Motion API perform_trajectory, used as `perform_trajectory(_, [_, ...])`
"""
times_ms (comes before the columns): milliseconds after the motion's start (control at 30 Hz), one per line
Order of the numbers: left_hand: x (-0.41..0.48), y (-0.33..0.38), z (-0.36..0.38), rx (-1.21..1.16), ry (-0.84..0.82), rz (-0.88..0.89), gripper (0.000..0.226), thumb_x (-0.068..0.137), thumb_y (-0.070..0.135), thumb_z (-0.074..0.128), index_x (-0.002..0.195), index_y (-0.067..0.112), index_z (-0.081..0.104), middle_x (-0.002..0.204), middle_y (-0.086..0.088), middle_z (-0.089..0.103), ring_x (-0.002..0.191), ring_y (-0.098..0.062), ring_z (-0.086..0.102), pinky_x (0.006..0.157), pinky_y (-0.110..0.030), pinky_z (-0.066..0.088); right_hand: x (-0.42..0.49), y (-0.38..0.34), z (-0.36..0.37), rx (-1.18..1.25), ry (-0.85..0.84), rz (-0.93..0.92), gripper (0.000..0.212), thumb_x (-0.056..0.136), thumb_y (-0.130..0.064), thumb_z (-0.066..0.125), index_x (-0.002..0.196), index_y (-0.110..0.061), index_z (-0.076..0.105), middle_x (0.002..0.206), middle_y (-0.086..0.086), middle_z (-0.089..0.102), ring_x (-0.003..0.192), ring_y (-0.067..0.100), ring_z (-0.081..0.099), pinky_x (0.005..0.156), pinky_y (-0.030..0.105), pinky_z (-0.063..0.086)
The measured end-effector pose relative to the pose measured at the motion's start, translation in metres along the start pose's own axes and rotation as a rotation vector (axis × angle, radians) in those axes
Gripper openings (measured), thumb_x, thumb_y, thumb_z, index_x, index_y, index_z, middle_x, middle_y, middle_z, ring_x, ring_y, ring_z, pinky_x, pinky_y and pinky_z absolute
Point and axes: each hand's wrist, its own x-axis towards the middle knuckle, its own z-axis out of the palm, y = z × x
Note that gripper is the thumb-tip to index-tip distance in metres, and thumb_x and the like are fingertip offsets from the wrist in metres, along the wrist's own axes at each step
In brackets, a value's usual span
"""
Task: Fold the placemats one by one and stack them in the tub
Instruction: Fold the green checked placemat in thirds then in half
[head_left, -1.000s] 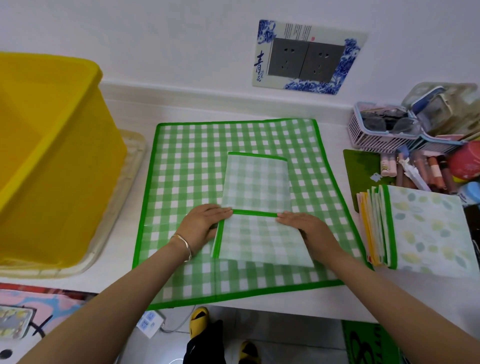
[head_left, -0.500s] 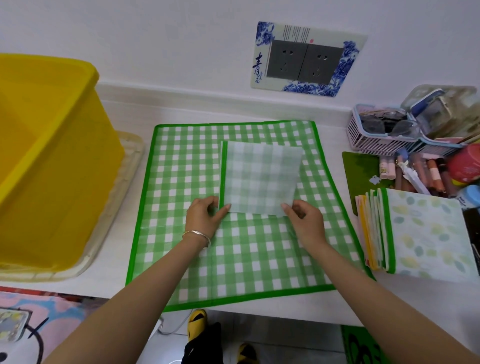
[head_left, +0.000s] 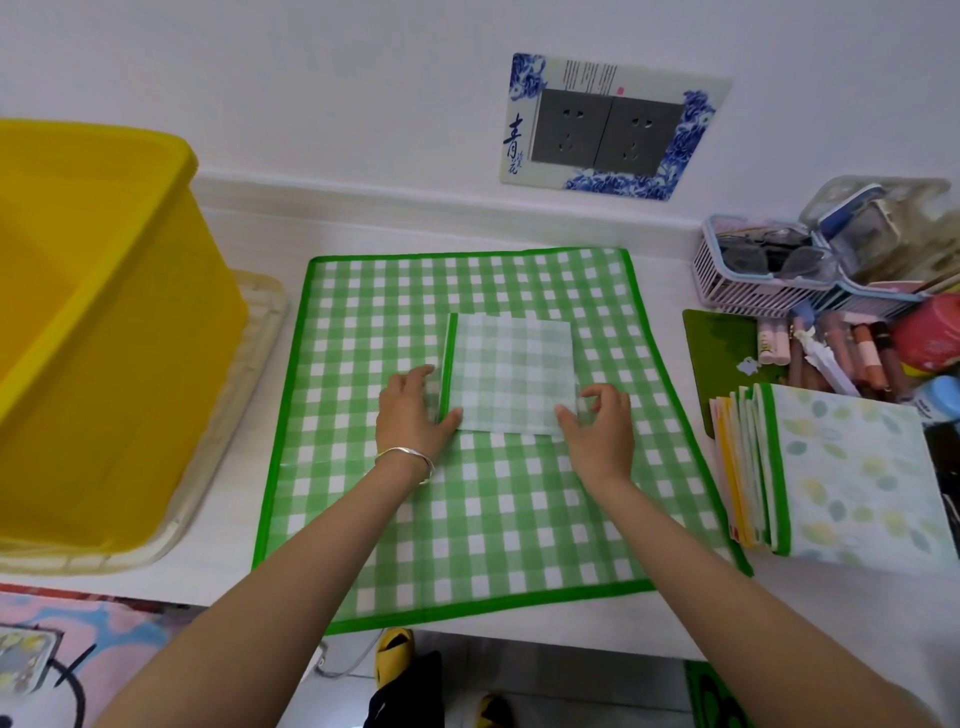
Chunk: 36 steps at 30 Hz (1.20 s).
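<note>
One yellow tub (head_left: 104, 322) stands at the left on the white counter (head_left: 467, 228). One folded placemat (head_left: 511, 374) lies on one spread green-checked mat (head_left: 363, 519), its near corners pinched by the left hand (head_left: 415, 410) and right hand (head_left: 597, 426). One stack of folded mats (head_left: 852, 467) sits at the right. Two sockets (head_left: 608, 130) are on the white wall.

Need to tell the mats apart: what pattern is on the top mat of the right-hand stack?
The top mat has pale green and yellow leaves on white; head view.

Green checks beside a yellow tub (head_left: 119, 332)
The folded placemat (head_left: 511, 376) shows paler green-and-white gingham than the green-bordered mat (head_left: 488, 499) beneath.
</note>
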Motion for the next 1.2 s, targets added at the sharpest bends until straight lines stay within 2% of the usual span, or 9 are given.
perform_trajectory(133, [0.008, 0.006, 0.003, 0.285, -0.087, 0.286, 0.056, 0.095, 0.042, 0.043, 0.146, 0.027, 0.026, 0.154, -0.002, 0.022, 0.141, -0.024, 0.018, 0.115, -0.038, 0.016, -0.002, -0.018, 0.016, -0.106, -0.004, -0.251, 0.037, 0.090, -0.030, 0.059, 0.124, -0.017, 0.052, 0.131, 0.001, 0.047, 0.121, 0.017, 0.043, 0.106, 0.037, 0.034])
perform_trajectory(267, [0.013, 0.011, 0.016, 0.485, -0.238, 0.336, 0.050, 0.101, 0.039, 0.021, 0.149, 0.030, 0.009, 0.158, 0.005, -0.001, 0.145, -0.020, -0.006, 0.115, -0.037, -0.006, -0.001, -0.035, 0.042, -0.281, -0.176, -0.370, 0.047, 0.098, -0.030, 0.041, 0.143, -0.016, 0.035, 0.155, 0.002, 0.023, 0.144, 0.017, 0.015, 0.118, 0.036, 0.006])
perform_trajectory(367, [0.015, 0.005, 0.025, 0.553, -0.275, 0.314, 0.050, 0.101, 0.037, 0.015, 0.149, 0.028, 0.003, 0.157, 0.005, -0.007, 0.144, -0.018, -0.011, 0.115, -0.037, -0.009, -0.001, -0.033, 0.058, -0.460, -0.279, -0.384, 0.049, 0.102, -0.030, 0.027, 0.149, -0.018, 0.019, 0.159, 0.000, 0.006, 0.146, 0.016, -0.001, 0.117, 0.036, -0.007])
perform_trajectory(533, [0.015, -0.003, 0.031, 0.576, -0.267, 0.316, 0.052, 0.101, 0.038, 0.014, 0.149, 0.026, -0.001, 0.157, 0.005, -0.011, 0.144, -0.020, -0.013, 0.116, -0.036, -0.009, 0.001, -0.022, 0.065, -0.653, -0.302, -0.422, 0.068, 0.089, -0.046, -0.009, 0.150, -0.022, 0.008, 0.159, -0.001, -0.001, 0.146, 0.016, -0.006, 0.116, 0.037, -0.010])
perform_trajectory(667, [0.017, -0.002, 0.031, 0.620, -0.268, 0.315, 0.052, 0.101, 0.039, 0.013, 0.149, 0.026, -0.003, 0.156, 0.005, -0.012, 0.144, -0.020, -0.013, 0.116, -0.036, -0.008, 0.010, -0.014, 0.057, -0.712, -0.338, -0.473, 0.075, 0.082, -0.051, -0.015, 0.150, -0.026, 0.001, 0.158, -0.005, -0.005, 0.145, 0.013, -0.010, 0.115, 0.036, -0.012])
perform_trajectory(900, [0.018, -0.003, 0.030, 0.599, -0.288, 0.308, 0.051, 0.101, 0.037, 0.011, 0.148, 0.027, -0.006, 0.156, 0.005, -0.014, 0.143, -0.022, -0.015, 0.116, -0.035, -0.009, 0.028, 0.013, 0.014, -0.670, -0.396, -0.339, 0.056, 0.101, -0.042, 0.013, 0.149, -0.022, -0.009, 0.157, -0.007, -0.014, 0.144, 0.010, -0.013, 0.116, 0.032, -0.012])
perform_trajectory(1033, [0.019, 0.003, 0.025, 0.555, -0.343, 0.287, 0.052, 0.102, 0.037, 0.015, 0.149, 0.026, -0.003, 0.157, 0.004, -0.011, 0.144, -0.023, -0.013, 0.115, -0.035, -0.008, 0.031, 0.015, 0.007, -0.646, -0.448, -0.296, 0.058, 0.101, -0.042, 0.014, 0.149, -0.021, -0.010, 0.157, -0.006, -0.014, 0.144, 0.011, -0.012, 0.117, 0.032, -0.011])
perform_trajectory(1133, [0.026, 0.009, 0.017, 0.422, -0.389, 0.257, 0.054, 0.101, 0.036, 0.027, 0.150, 0.024, 0.008, 0.158, 0.003, -0.001, 0.145, -0.023, -0.006, 0.117, -0.035, -0.002, 0.031, 0.011, 0.007, -0.534, -0.422, -0.266, 0.059, 0.101, -0.041, 0.024, 0.151, -0.021, 0.000, 0.159, -0.003, -0.002, 0.145, 0.014, -0.003, 0.118, 0.034, -0.004])
perform_trajectory(1200, [0.031, 0.013, 0.010, 0.268, -0.370, 0.228, 0.056, 0.099, 0.036, 0.037, 0.149, 0.020, 0.017, 0.157, 0.000, 0.009, 0.145, -0.022, 0.005, 0.117, -0.034, 0.006, 0.033, 0.006, 0.007, -0.330, -0.358, -0.198, 0.061, 0.097, -0.039, 0.039, 0.150, -0.019, 0.015, 0.156, 0.000, 0.019, 0.143, 0.020, 0.016, 0.118, 0.041, 0.013])
